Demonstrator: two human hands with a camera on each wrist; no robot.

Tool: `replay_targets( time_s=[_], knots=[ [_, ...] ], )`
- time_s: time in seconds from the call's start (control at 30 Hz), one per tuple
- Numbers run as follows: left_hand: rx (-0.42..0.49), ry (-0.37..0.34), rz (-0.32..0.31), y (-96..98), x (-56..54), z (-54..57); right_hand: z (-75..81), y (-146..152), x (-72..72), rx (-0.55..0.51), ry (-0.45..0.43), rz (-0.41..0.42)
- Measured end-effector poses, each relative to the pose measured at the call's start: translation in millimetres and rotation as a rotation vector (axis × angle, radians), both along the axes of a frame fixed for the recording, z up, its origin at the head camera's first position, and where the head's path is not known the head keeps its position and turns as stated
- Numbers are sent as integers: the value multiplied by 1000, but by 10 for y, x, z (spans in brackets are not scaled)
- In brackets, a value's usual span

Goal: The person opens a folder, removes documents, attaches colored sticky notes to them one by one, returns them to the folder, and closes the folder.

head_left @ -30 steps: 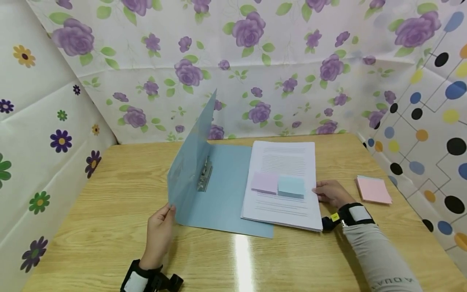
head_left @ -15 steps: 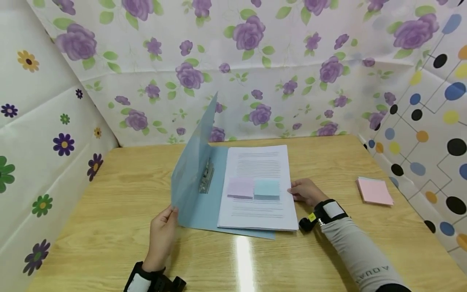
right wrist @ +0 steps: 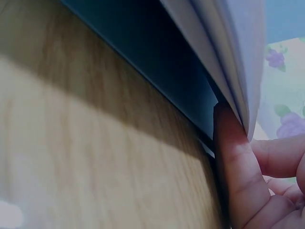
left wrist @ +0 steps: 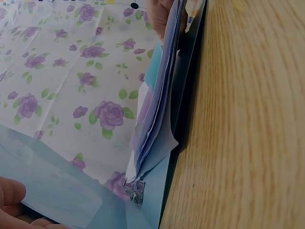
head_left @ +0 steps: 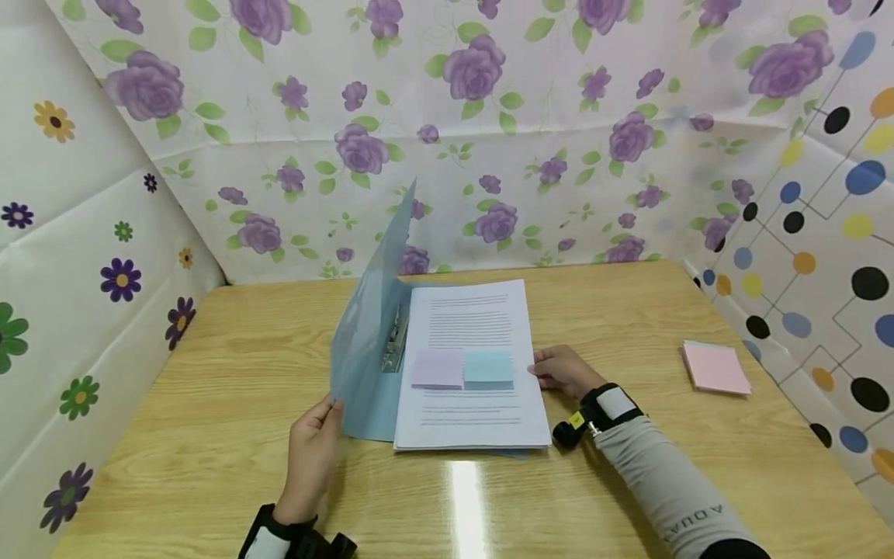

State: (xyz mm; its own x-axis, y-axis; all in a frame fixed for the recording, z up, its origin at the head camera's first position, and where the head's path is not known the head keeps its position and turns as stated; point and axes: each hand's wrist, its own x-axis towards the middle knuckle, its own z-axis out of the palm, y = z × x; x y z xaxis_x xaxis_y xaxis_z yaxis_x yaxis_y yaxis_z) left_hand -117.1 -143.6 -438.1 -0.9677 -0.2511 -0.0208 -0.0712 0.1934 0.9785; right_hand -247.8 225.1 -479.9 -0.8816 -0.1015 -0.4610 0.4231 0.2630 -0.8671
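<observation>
A blue folder (head_left: pixel 370 407) lies on the table with its front cover raised. My left hand (head_left: pixel 312 454) pinches the lower edge of that cover. Inside the fold, a metal clip (head_left: pixel 394 341) shows beside the left edge of a stack of printed paper (head_left: pixel 468 326). The right edge of the stack is pinched by my right hand (head_left: pixel 566 371); in the right wrist view the thumb and fingers (right wrist: pixel 240 162) meet at the sheets. On the top sheet sit a purple sticky note pad (head_left: pixel 438 368) and a light blue sticky note pad (head_left: pixel 488 369), side by side.
A pink sticky note pad (head_left: pixel 715 367) lies at the right of the wooden table (head_left: pixel 209 373). Behind the table hangs a flowered cloth (head_left: pixel 475 70), with patterned sheets at both sides.
My right hand has moved left with the paper stack, which now covers most of the folder's inside and comes up near the clip. The left hand and raised cover have barely moved.
</observation>
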Motion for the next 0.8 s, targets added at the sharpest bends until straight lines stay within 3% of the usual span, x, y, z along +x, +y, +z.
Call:
replay_targets(
  time_s=[0.2,0.8],
  knots=[
    [-2,9,-2,13,9,7,-6,-47,1,-13,11,7],
    [13,30,4,22,-5,-21,-17,-295,-88,26,7,-107]
  ],
)
